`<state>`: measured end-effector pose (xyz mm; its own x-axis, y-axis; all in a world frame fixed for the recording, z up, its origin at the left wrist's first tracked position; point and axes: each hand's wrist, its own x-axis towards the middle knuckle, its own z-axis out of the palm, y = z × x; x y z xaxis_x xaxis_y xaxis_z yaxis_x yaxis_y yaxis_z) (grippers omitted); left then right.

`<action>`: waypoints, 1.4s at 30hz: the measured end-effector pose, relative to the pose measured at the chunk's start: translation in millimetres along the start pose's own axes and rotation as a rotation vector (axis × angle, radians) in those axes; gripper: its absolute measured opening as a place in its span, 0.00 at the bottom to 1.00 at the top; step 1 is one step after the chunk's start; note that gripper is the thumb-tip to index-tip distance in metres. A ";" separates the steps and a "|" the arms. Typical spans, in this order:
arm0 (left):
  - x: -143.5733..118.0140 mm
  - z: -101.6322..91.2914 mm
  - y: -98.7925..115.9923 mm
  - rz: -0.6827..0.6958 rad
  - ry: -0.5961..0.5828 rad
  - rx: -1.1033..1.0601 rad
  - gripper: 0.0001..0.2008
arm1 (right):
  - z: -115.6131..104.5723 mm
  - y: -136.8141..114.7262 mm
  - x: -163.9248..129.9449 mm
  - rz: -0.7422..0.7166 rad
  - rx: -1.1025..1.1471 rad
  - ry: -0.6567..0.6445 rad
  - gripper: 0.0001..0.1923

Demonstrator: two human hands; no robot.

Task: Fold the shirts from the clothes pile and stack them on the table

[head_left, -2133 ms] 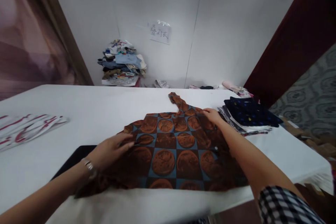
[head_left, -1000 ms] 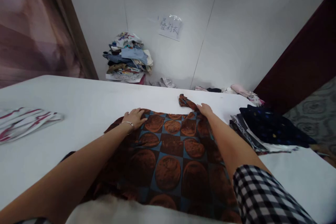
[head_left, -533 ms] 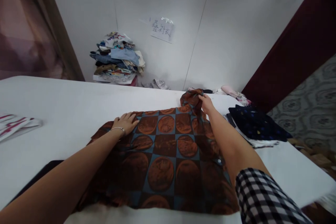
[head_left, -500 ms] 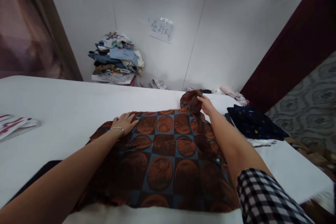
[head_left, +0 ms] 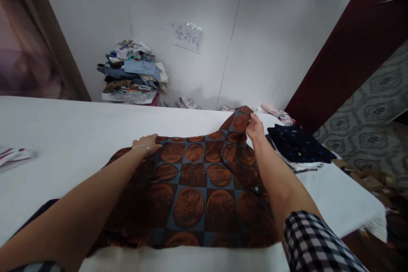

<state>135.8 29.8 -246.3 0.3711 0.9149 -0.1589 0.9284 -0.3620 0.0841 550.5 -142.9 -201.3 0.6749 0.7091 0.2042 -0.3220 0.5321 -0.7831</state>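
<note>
A brown and blue shirt [head_left: 189, 206] with a checked pattern of coin-like circles lies spread over the white table [head_left: 79, 131] in front of me. My left hand [head_left: 147, 142], with a bracelet at the wrist, is closed at the shirt's far left edge; its fingertips are partly hidden. At the far right, my right hand [head_left: 255, 126] pinches the end of a narrower part of the shirt, probably a sleeve, and draws it out away from the body of the cloth. A small pale button shows near my right forearm.
Against the wall stands a tall stack of folded clothes [head_left: 134, 72]. A dark navy folded garment [head_left: 296, 142] lies on the right over white cloth. White cloth with red stripes [head_left: 14, 157] is at the left edge. A handwritten paper sign [head_left: 188, 38] hangs on the wall.
My right hand has pulled the bunched end of the shirt out straighter and flatter. My left hand's spread fingers have closed in at the far edge. The view has shifted slightly right.
</note>
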 end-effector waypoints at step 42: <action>-148.3 -16.3 -27.5 0.368 0.397 0.180 0.18 | -86.7 -60.1 -251.7 0.128 -0.218 0.224 0.29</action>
<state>54.9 -93.0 -209.1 0.6669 0.7074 0.2341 0.7412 -0.6622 -0.1104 457.5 -393.5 -256.6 0.7751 0.6315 -0.0196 -0.2805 0.3162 -0.9062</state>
